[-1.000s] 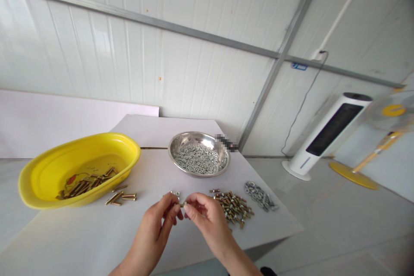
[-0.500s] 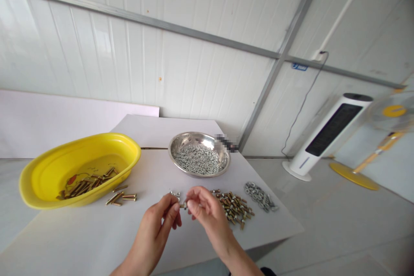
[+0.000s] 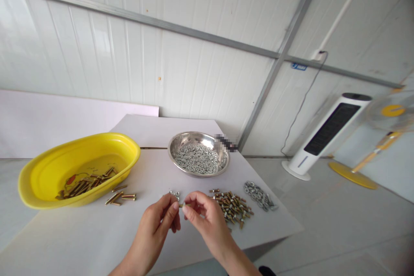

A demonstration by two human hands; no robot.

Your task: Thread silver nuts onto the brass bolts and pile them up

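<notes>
My left hand (image 3: pixel 158 220) is closed in a pinch on a brass-coloured bolt (image 3: pixel 181 205), which shows only as a short length between the hands. My right hand (image 3: pixel 205 217) has thumb and forefinger closed round the other end of this bolt, over a small nut that the fingertips mostly cover. Both hands are above the white table. Behind them lie a few loose nuts (image 3: pixel 175 194). To the right of my right hand is a heap of bolts with nuts on them (image 3: pixel 234 208).
A yellow basin (image 3: pixel 35 185) with bolts stands at the left, several loose bolts (image 3: pixel 114 197) beside it. A steel bowl (image 3: pixel 173 161) of nuts is at the back of the table (image 3: pixel 80 241). Larger washers or nuts (image 3: pixel 258 195) lie near the right edge. A tower fan (image 3: pixel 333 133) stands beyond.
My right hand has shifted slightly left along the bolt, and its fingertips now cover the nut that showed before. My left hand has stayed nearly still.
</notes>
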